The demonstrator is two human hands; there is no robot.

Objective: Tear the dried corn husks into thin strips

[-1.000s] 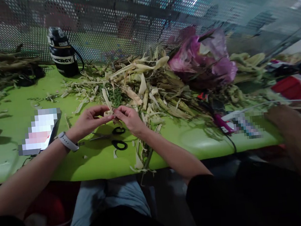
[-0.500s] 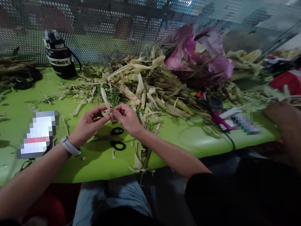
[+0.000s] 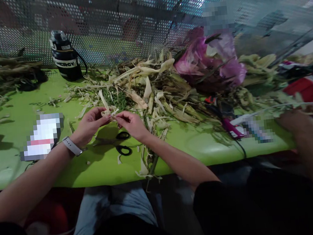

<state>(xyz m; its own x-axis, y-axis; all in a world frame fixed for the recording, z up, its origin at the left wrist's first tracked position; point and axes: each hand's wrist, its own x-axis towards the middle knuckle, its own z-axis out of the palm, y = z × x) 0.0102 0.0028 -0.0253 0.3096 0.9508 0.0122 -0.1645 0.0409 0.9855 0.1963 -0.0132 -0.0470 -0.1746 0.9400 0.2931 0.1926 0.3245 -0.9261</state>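
My left hand (image 3: 89, 124) and my right hand (image 3: 131, 123) meet above the green table (image 3: 17, 171), fingers pinched together on a pale dried leaf strip (image 3: 106, 108) that sticks up between them. The left wrist carries a white watch (image 3: 71, 146). Black-handled scissors (image 3: 121, 143) lie on the table just under my hands. A big heap of dried leaves and stalks (image 3: 153, 88) spreads right behind the hands.
A black bottle (image 3: 64, 56) stands at the back by the perforated metal screen (image 3: 108, 18). A pink plastic bag (image 3: 209, 60) lies on the heap. A phone (image 3: 43, 135) rests at the left. Another person's hands (image 3: 303, 125) work at the right beside a pink tool (image 3: 231, 128).
The strip's free end has tipped to the left and my hands have shifted slightly left with it. The scissors lie where they were.
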